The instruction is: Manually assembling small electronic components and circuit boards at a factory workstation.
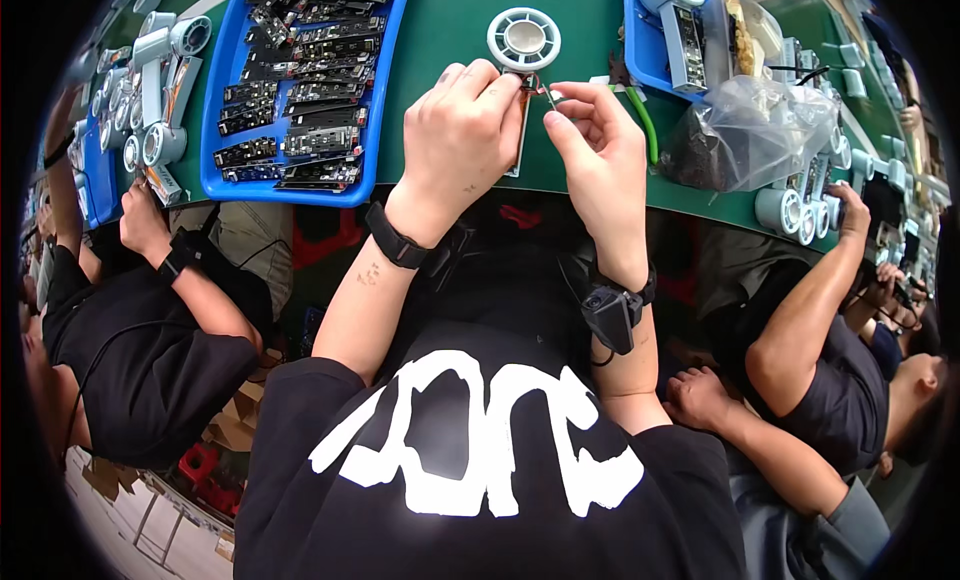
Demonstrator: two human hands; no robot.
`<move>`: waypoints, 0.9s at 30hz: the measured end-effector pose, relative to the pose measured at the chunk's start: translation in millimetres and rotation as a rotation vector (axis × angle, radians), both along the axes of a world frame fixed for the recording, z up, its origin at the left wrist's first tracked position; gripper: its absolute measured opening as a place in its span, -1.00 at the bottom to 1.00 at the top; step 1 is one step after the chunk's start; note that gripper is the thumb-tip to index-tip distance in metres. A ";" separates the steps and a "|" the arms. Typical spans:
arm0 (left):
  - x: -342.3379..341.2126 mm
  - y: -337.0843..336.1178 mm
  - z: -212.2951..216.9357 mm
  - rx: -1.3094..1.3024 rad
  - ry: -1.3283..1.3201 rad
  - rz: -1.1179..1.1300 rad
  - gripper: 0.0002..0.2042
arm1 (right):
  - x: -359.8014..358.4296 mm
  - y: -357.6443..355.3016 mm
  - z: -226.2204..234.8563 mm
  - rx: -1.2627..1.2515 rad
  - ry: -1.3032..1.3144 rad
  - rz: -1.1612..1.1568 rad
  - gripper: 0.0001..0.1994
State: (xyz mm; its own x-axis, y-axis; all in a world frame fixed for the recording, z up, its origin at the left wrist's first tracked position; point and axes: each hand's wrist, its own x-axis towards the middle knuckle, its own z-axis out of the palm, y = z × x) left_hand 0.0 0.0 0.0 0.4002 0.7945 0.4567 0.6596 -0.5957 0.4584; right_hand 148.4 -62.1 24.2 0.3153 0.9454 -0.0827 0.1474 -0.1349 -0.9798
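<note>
A pale blue handheld fan (524, 40) lies on the green table in front of me, its round head pointing away and its open handle toward me. My left hand (455, 120) is closed over the handle just below the head, hiding part of it. Thin red and dark wires (538, 84) stick out between my hands. The thumb and forefinger of my right hand (603, 145) pinch what looks like one thin wire, its end hidden by the fingertips. Right of that hand lies a tool with a curved green handle (643, 125).
A blue tray (212, 120) of black circuit boards stands at left. At right are a clear plastic bag (750, 130) and another blue tray (645, 65) with fan parts. More fans (160, 90) are piled farther left. Co-workers sit on both sides, their arms near the table edge.
</note>
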 end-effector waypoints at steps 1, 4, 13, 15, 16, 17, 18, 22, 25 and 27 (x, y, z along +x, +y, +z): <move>-2.0 0.5 2.7 0.011 -0.012 -0.025 -0.81 | -1.5 0.6 2.2 -0.021 0.005 0.014 -0.77; -4.4 2.5 7.6 0.030 -0.036 -0.075 -0.89 | -3.1 0.7 2.7 -0.065 0.016 0.043 -0.78; -2.5 13.2 -7.3 0.041 -0.214 -0.107 -0.92 | 5.0 7.3 -0.1 -0.068 0.076 0.057 -0.79; -2.2 12.3 -8.7 0.011 -0.328 -0.087 -0.87 | 5.4 7.5 2.0 -0.095 0.049 0.067 -0.79; -2.0 11.9 -9.2 0.009 -0.329 -0.087 -0.87 | 5.3 7.5 2.8 -0.097 0.048 0.066 -0.79; -2.1 11.5 -9.7 0.058 -0.276 -0.097 -0.87 | 4.9 7.4 3.5 -0.091 0.020 0.069 -0.78; -2.3 11.2 -10.0 0.108 -0.222 -0.106 -0.86 | 4.4 7.3 4.1 -0.084 -0.008 0.071 -0.77; -8.9 18.8 -12.1 0.151 -0.224 -0.195 -0.85 | 6.4 6.6 -1.6 -0.022 -0.045 0.140 -0.74; -10.4 24.8 -12.1 0.134 -0.221 -0.253 -0.84 | 15.3 7.0 -1.6 0.043 -0.139 0.205 -0.73; -11.2 27.5 -10.5 0.107 -0.163 -0.292 -0.84 | 21.3 7.7 -1.0 0.122 -0.316 0.266 -0.72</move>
State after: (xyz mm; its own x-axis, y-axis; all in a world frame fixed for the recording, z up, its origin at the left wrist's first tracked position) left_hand -11.2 27.5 -10.5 0.5186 0.6012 0.6080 0.3772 -0.7990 0.4683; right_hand 169.7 -54.3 23.2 0.0515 0.9940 0.0968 0.4568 0.0627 -0.8874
